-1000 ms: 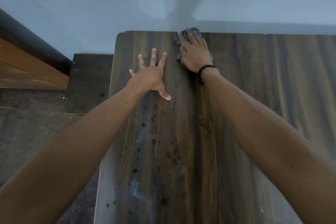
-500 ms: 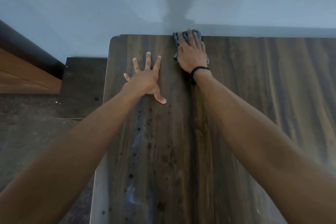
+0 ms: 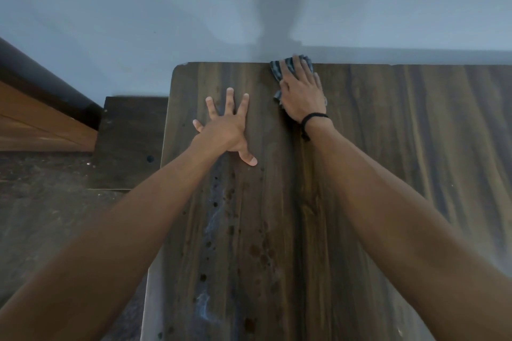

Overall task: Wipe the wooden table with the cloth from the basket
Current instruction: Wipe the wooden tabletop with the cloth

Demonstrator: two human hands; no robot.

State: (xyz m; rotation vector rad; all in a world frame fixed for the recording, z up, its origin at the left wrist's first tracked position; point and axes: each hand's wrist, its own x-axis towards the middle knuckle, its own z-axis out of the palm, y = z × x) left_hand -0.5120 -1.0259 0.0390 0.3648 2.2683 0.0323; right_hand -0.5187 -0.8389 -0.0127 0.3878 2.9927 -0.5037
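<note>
There, crumpled striped cloth [image 3: 276, 71] on streaky wooden table [image 3: 415, 147]

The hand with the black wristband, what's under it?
A grey striped cloth lies under the right hand, pressed onto the wooden table. Only its edges peek out; the rest is covered.

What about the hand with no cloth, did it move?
No. The left hand stays pressed flat on the wooden table, fingers spread, just as far from its far left corner as before. Only the camera shifted.
</note>
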